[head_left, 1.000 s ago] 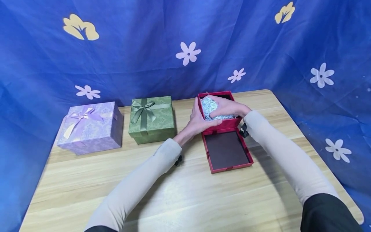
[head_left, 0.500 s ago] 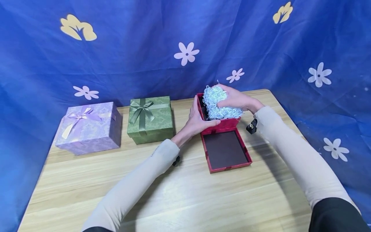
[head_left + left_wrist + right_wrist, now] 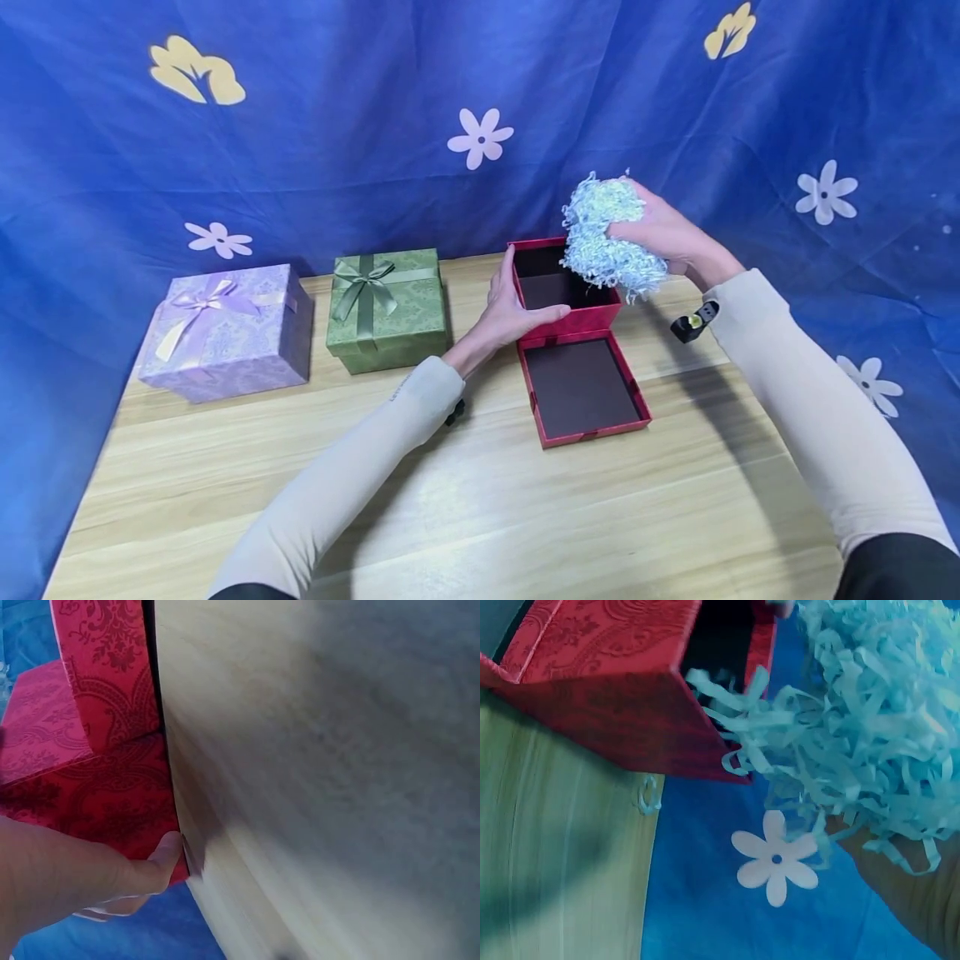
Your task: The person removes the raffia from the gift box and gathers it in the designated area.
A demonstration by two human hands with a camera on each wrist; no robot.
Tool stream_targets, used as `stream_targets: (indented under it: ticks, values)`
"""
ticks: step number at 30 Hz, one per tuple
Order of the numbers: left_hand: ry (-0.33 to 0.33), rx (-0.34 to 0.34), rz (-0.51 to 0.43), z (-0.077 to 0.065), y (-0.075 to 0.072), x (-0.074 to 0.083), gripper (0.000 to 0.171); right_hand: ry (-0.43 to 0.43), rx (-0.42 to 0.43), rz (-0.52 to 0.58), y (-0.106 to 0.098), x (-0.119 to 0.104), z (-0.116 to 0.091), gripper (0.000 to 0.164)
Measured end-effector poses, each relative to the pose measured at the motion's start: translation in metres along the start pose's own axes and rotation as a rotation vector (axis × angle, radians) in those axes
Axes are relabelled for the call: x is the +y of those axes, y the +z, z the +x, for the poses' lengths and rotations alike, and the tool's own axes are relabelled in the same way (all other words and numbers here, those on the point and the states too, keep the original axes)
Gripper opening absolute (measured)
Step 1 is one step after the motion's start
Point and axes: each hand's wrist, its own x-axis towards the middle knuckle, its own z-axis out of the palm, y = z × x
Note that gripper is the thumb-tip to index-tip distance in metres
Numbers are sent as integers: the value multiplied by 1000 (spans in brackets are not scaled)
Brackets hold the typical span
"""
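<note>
The red gift box (image 3: pixel 592 320) stands at the back of the table, its dark inside showing. Its lid (image 3: pixel 582 388) lies inner side up against the front wall. My left hand (image 3: pixel 510 317) holds the box at its near left corner, thumb along the front wall and fingers along the left side. In the left wrist view a thumb rests against the patterned red wall. Up over the box's right side, my right hand (image 3: pixel 666 232) grips a big clump of light blue shredded paper (image 3: pixel 606 229). Loose strands of it hang beside the box's edge in the right wrist view.
To the left stand a green gift box (image 3: pixel 390 310) with a bow and a lilac gift box (image 3: pixel 232 333) with a ribbon. A stray blue paper strand (image 3: pixel 648 795) lies near the table edge. A blue flowered cloth (image 3: pixel 360 125) hangs behind.
My right hand has lifted the shredded paper out of the red box, moving up and to the right. My left hand has stayed on the box.
</note>
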Motion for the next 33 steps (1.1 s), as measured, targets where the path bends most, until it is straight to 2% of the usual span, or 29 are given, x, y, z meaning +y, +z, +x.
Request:
stream_targets:
  ticks: [6, 12, 16, 20, 23, 29, 33]
  values:
    - [2, 7, 6, 2, 0, -4, 137, -41, 151, 158, -17, 5, -8, 64]
    - [-2, 11, 33, 1, -3, -9, 137, -106, 274, 311, -36, 14, -10, 62]
    - [-2, 3, 45, 3, -1, -9, 138, -170, 386, 399, -51, 20, -8, 58]
    - [13, 5, 40, 4, -1, -7, 138, -164, 505, 444, -61, 29, -1, 56]
    - [18, 9, 41, 4, -1, -7, 137, -121, 578, 436, -63, 42, 7, 56]
    - [20, 4, 50, 3, 0, -9, 136, -40, 719, 337, -63, 74, 29, 64]
    - [30, 3, 46, 2, 0, -9, 135, 43, 760, 238, -64, 90, 44, 74]
